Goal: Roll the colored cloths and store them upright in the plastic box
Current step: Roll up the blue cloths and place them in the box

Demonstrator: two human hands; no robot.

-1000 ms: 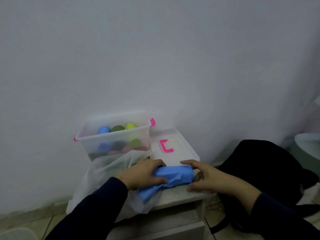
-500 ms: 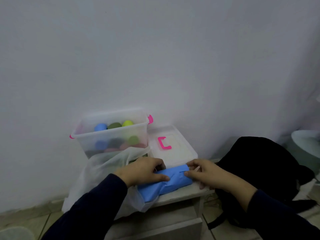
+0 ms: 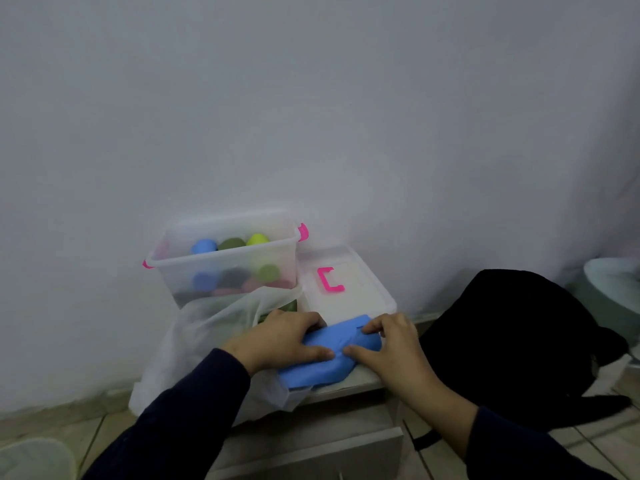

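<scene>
Big plain white wall [image 3: 311, 116] takes up most of the view, with tiled floor [image 3: 52, 431] along the bottom. Off to the right there's a black bag [image 3: 519, 341] slumped on the floor next to a small white cabinet [image 3: 311, 441]. On top of the cabinet, back by the wall, sits the clear plastic box [image 3: 225, 268] with pink latches, and it's already got rolled cloths standing up in it: a blue roll [image 3: 203, 246], a dark green roll [image 3: 231, 243] and a yellow-green roll [image 3: 257, 239] poking up at the top, plus more colours visible through the side. Its lid [image 3: 346, 289] with the pink handle lies flat just to the right of it. A thin white bag [image 3: 207, 341] hangs over the front left of the cabinet. The blue cloth [image 3: 329, 355] is half rolled at the cabinet's front edge, in front of the lid. The left hand [image 3: 280, 341] is curled over the roll's left end with the thumb tucked along the front, and the right hand [image 3: 388, 344] pinches the right end between its bent fingers on top and its thumb at the front.
</scene>
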